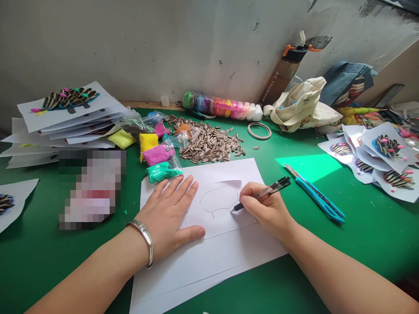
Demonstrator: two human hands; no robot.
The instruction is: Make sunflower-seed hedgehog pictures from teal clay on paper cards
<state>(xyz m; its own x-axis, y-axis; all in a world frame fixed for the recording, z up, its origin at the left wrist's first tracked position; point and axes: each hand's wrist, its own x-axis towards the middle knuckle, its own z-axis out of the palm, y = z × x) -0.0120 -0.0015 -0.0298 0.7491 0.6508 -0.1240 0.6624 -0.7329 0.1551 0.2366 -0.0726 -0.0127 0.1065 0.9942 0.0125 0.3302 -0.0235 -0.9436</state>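
In my right hand [265,209] is a dark pen [276,186], its tip down on a small white sheet of paper [196,229]. That sheet bears a thin rounded outline [218,186] with short leg-like strokes below it. My left hand [175,211] lies flat on the paper with fingers spread, and a silver bracelet [144,237] circles its wrist. Larger white sheets [183,270] lie underneath. Just beyond my left fingertips are bagged lumps of modelling clay, green [160,172], pink [157,154] and yellow [149,143].
A blue utility knife [316,196] lies right of the paper. Behind are sunflower seeds [212,141], a tape roll [259,130], a colourful clay pack [222,107], a bottle [279,74] and a cloth bag [303,107]. Seed-decorated cards [68,104] are stacked left; more cards [388,148] lie right.
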